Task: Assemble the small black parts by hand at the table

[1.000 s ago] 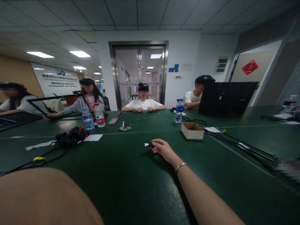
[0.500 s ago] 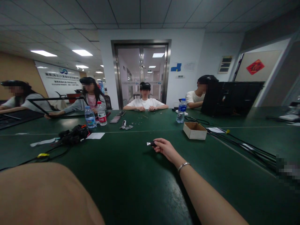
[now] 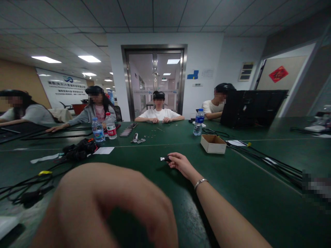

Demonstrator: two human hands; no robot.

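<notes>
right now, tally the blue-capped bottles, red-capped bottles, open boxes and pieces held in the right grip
Blue-capped bottles: 2
Red-capped bottle: 1
Open box: 1
Black-and-silver piece in right grip: 1
Total: 5

Across the green table [image 3: 248, 175], I see metal-framed glass doors [image 3: 155, 77] in the far white wall [image 3: 207, 51]. Bright lights [image 3: 89, 59] sit in the tiled ceiling [image 3: 165, 15] on the left; far right, a red diamond [image 3: 278, 74] hangs on a beige panel [image 3: 292, 64].

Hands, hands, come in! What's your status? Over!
Right hand pinching small black thing, metal tip pointing left. Left hand curled near camera, grip unclear. It hides part of green table.
</notes>
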